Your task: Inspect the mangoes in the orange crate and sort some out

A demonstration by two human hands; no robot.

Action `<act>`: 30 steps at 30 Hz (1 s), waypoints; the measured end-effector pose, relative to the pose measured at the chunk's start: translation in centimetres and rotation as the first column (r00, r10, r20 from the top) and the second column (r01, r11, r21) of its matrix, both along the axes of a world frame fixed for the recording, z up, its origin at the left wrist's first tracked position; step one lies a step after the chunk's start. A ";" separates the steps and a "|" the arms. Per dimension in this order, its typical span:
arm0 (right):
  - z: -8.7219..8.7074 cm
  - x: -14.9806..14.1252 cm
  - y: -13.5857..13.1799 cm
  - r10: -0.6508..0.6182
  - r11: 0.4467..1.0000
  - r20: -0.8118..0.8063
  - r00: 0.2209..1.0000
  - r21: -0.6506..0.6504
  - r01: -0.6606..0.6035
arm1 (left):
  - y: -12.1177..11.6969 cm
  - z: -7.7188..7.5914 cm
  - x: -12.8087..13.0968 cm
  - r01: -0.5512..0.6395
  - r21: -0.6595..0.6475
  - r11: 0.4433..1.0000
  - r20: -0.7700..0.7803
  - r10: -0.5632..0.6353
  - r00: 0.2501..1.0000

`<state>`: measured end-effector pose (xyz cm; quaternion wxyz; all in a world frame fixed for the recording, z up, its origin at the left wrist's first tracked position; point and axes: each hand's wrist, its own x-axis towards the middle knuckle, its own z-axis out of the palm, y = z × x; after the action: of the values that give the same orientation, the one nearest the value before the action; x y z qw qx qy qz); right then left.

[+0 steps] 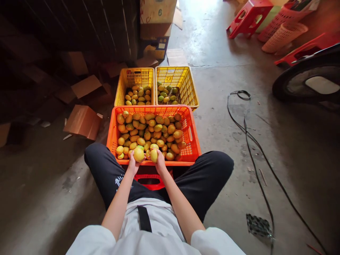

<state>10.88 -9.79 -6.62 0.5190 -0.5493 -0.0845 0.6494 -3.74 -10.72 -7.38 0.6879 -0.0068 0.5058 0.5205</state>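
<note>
My left hand [133,165] is closed round a yellow mango [138,154], held over the near edge of the orange crate [195,148]. Close beside it, my right hand [160,163] grips another yellow mango [154,156]. The two held fruits are apart from each other. Below and beyond them, many oval mangoes [148,134], from yellow to greenish brown, fill most of the orange crate. Behind it stand two yellow crates. The left yellow crate [120,86] has a layer of yellowish fruit, and the right yellow crate [190,85] has greener ones.
Cardboard boxes [84,120] lie on the left floor, and a stack of cartons [156,26] rises behind the crates. A black cable [259,145] runs along the right floor near a wheel [310,83]. Red stools [248,17] and pink baskets [284,35] stand at the back right.
</note>
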 end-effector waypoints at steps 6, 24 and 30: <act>0.4 0.1 0.0 -0.021 1.000 -0.031 0.999 0.001 0.021 | -0.2 0.5 0.0 0.015 -0.034 0.999 0.028 -0.014 1.000; 0.3 -0.2 -0.3 -0.042 0.999 0.035 0.999 -0.015 0.042 | -0.2 1.4 0.2 -0.017 0.029 0.999 -0.111 0.020 0.994; 0.8 0.0 -0.3 -0.020 1.000 -0.001 1.000 0.022 0.020 | 0.1 1.5 0.3 -0.022 0.044 0.999 -0.068 0.025 0.997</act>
<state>10.88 -10.05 -5.78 0.5316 -0.5441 -0.0860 0.6433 -3.39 -10.66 -5.86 0.6640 0.0200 0.5176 0.5393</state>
